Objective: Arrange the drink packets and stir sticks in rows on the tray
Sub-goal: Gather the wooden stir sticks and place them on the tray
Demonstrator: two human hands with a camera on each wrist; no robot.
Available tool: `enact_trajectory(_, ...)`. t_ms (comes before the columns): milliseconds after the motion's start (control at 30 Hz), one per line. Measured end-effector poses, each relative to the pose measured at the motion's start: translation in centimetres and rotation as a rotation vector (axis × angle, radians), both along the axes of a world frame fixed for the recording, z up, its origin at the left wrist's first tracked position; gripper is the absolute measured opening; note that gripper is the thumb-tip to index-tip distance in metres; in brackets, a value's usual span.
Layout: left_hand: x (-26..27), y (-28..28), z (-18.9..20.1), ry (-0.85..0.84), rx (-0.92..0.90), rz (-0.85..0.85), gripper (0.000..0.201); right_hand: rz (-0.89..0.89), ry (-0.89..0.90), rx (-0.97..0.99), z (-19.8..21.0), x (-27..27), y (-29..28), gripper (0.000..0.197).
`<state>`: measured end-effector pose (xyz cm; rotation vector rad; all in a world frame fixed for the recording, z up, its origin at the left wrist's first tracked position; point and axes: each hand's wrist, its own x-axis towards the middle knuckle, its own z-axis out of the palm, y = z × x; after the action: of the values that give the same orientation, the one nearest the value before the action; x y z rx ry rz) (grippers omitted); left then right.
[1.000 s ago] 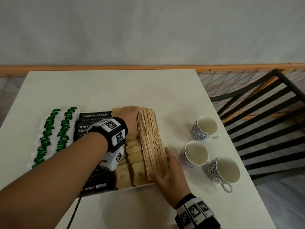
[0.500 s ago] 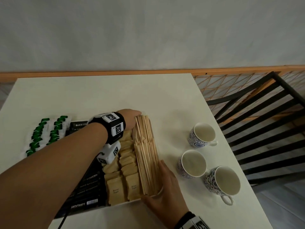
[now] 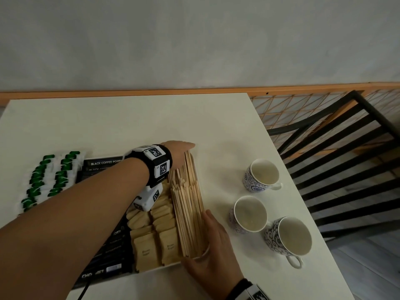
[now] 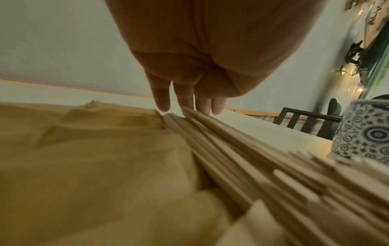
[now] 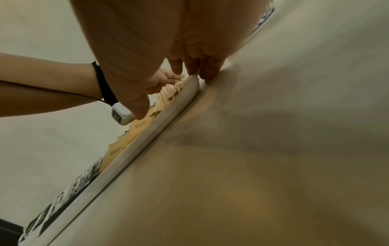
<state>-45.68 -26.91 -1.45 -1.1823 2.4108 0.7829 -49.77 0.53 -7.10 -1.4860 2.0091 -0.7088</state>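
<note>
On the table, at about 7 o'clock of its top, a tray is set, seen mostly by its pale near rim. Three cups are lined up well apart from it at 3 to 4 o'clock. Within the tray, rows are laid side by side: green packets at 9 o'clock, then black packets, tan packets, and sticks along the 3 o'clock edge. The row of sticks is bracketed by both hands. The left hand is placed at its 12 o'clock end, fingers straight and close together, their tips touching the stick ends. The right hand is laid flat at the 5 o'clock corner, fingers straight and narrow against the tray's outer side, thumb reaching over the near rim. Nothing is gripped by either hand.
</note>
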Motion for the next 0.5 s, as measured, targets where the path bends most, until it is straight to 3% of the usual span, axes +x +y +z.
enact_trajectory(300, -0.38, 0.78, 0.54, -0.07, -0.036, -0.058, 0.055, 0.004, -0.014, -0.01, 0.3, 0.15, 0.1, 0.094)
enact_trajectory(500, -0.27, 0.73, 0.84, -0.06, -0.024, -0.006, 0.054, 0.049, -0.113, 0.056, 0.9, -0.66, 0.5, 0.105)
